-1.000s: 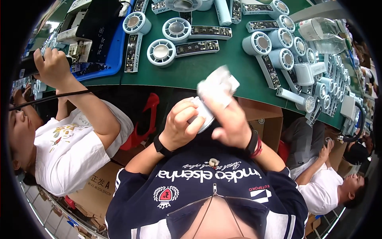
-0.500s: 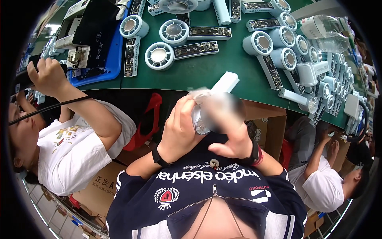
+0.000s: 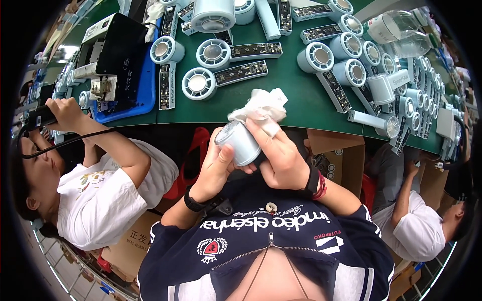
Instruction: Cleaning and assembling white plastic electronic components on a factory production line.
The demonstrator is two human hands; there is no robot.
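Note:
My left hand (image 3: 216, 168) is closed round the pale blue, drum-shaped head of a handheld fan (image 3: 242, 146), held just off the near table edge. A crumpled white cloth (image 3: 263, 108) is gripped in my right hand (image 3: 285, 158); it touches the fan's upper right side. The fan's round grille end is tilted up to the left, and its handle cannot be made out behind the cloth and fingers. On the table ahead lie open fans with bare circuit boards in their handles, the nearest one (image 3: 199, 84) with a white disc at its hub.
Many more pale blue fans (image 3: 350, 72) crowd the green table (image 3: 296, 113) on the right, near clear plastic bottles (image 3: 396, 30). A black machine (image 3: 118, 50) stands in a blue tray (image 3: 145, 100) on the left. Co-workers sit on both sides; an open cardboard box (image 3: 346, 165) is below the table.
The fan has turned in my left hand, so its smooth side shows where the grille and handle were visible. My right hand, blurred before, now presses the cloth against it.

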